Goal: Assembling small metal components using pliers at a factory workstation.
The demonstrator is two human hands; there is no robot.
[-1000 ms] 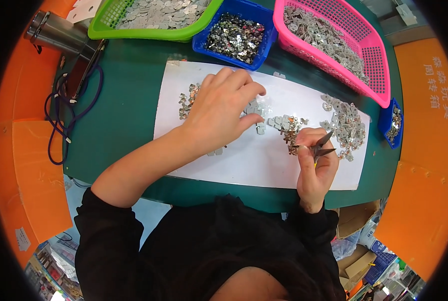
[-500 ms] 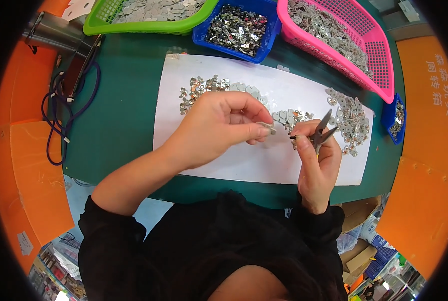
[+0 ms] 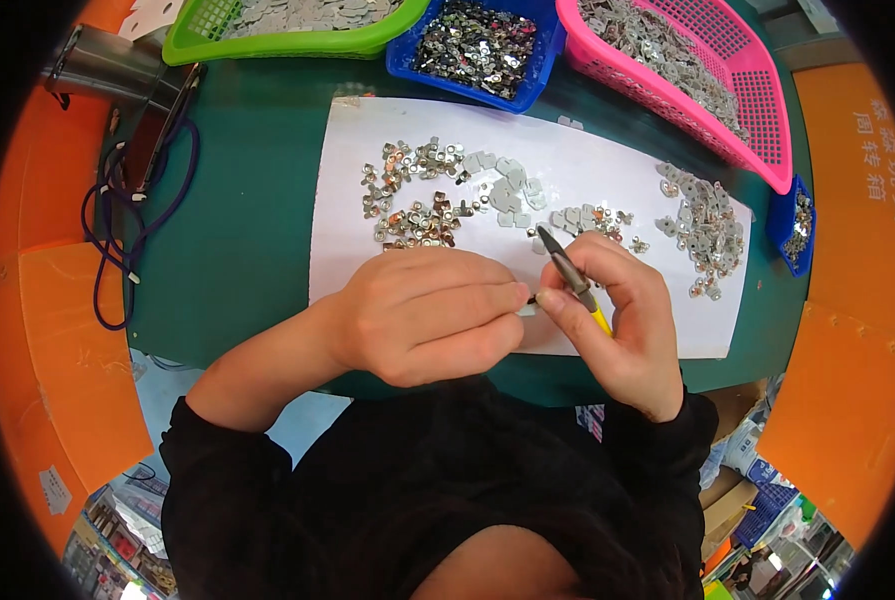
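Observation:
My left hand is closed, its fingertips pinched on a small pale grey plate that shows only in part. My right hand curls around yellow-handled pliers, their dark jaws pointing up and left. A tiny black piece sits at the right thumb tip, against the left fingertips. Both hands meet over the near part of a white sheet. Beyond them on the sheet lie small shiny metal parts, flat grey plates and a mixed heap of plates and metal parts.
Finished-looking grey pieces form a pile at the sheet's right. Along the back stand a green basket, a blue tray and a pink basket, all holding small parts. A small blue bin stands right; a cable coils left.
My left hand has moved down, turned its back upward and met the right fingertips. My right hand has shifted slightly left, and the pliers' jaws now point up-left, looking closed.

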